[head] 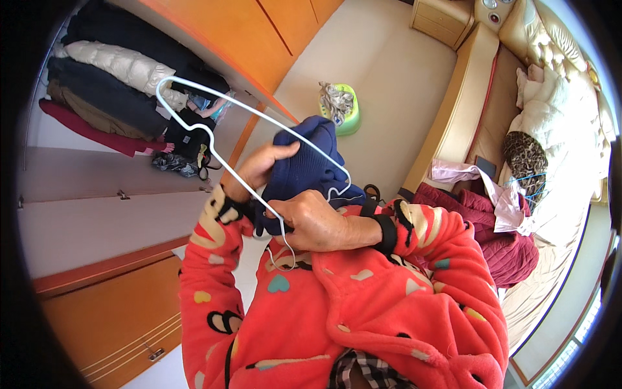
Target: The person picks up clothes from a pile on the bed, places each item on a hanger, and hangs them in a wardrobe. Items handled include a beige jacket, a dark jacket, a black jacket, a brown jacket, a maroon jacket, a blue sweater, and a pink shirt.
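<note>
A pale plastic-coated clothes hanger (248, 108) is held in front of my chest, its hook (284, 269) towards my body. My right hand (316, 222) grips the hanger near the neck of the hook, with part of a navy garment (307, 165) beside its fingers. My left hand (260, 167) holds the bunched navy garment, thumb over its ribbed part. One long bar of the hanger passes across the cloth. How far the hanger goes inside the garment is hidden by the folds and my hands.
On the left, an open wardrobe holds several hanging clothes, including a cream padded jacket (119, 63) and a red scarf (97, 129). A green bin (349, 124) with crumpled material stands on the floor. To the right, a bed bears a maroon quilted garment (505, 253) and white bedding (546, 102).
</note>
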`<action>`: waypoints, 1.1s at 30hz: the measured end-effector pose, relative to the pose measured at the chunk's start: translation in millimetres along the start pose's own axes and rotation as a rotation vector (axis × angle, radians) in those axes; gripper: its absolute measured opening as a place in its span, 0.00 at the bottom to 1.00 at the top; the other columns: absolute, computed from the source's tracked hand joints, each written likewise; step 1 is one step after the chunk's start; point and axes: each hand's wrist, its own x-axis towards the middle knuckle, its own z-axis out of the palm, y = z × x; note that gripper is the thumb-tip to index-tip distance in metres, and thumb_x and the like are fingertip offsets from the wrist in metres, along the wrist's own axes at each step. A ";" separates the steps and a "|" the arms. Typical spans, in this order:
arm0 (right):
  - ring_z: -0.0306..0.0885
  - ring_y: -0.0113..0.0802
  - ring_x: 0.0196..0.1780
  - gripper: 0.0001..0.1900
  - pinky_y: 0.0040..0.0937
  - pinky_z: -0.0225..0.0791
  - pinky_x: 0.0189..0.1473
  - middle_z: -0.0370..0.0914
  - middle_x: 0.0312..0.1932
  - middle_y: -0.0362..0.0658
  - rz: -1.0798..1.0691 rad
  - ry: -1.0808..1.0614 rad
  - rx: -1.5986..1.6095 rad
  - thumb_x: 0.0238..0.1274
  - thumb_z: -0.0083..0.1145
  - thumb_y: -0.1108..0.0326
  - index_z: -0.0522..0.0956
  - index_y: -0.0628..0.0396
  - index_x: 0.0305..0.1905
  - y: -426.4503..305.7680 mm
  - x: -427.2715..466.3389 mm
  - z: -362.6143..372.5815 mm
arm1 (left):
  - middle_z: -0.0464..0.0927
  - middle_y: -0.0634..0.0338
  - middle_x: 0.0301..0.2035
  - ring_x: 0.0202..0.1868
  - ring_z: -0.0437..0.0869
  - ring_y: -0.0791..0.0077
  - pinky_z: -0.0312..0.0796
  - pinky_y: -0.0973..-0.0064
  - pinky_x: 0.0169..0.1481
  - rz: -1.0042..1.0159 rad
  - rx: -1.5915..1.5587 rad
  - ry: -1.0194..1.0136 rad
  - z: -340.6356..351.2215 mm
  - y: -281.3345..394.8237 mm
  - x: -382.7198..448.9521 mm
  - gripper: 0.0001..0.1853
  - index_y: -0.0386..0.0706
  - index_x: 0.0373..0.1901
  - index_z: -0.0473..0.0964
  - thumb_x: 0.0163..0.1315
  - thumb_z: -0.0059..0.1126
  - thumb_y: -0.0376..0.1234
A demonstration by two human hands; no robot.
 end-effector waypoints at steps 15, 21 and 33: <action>0.79 0.52 0.29 0.11 0.46 0.69 0.28 0.78 0.22 0.50 -0.128 -0.333 0.054 0.49 0.64 0.64 0.75 0.58 0.33 16.5 -32.3 19.3 | 0.83 0.49 0.43 0.39 0.87 0.65 0.80 0.74 0.47 -0.491 -0.582 0.162 17.7 -91.1 -4.4 0.23 0.31 0.52 0.75 0.67 0.56 0.42; 0.80 0.53 0.30 0.14 0.47 0.71 0.32 0.78 0.23 0.54 -0.065 -0.397 0.091 0.43 0.65 0.66 0.77 0.59 0.37 18.4 -29.2 8.7 | 0.85 0.50 0.37 0.35 0.88 0.65 0.81 0.72 0.41 -0.505 -0.290 0.436 -2.1 -68.9 9.5 0.19 0.32 0.46 0.77 0.63 0.60 0.39; 0.79 0.51 0.27 0.12 0.44 0.70 0.27 0.77 0.20 0.50 -0.197 -0.283 -0.046 0.43 0.64 0.66 0.75 0.59 0.33 20.7 -26.5 -16.6 | 0.77 0.49 0.52 0.49 0.82 0.70 0.75 0.71 0.57 -0.074 -0.359 0.324 -7.4 -54.6 -8.5 0.25 0.33 0.61 0.67 0.66 0.59 0.35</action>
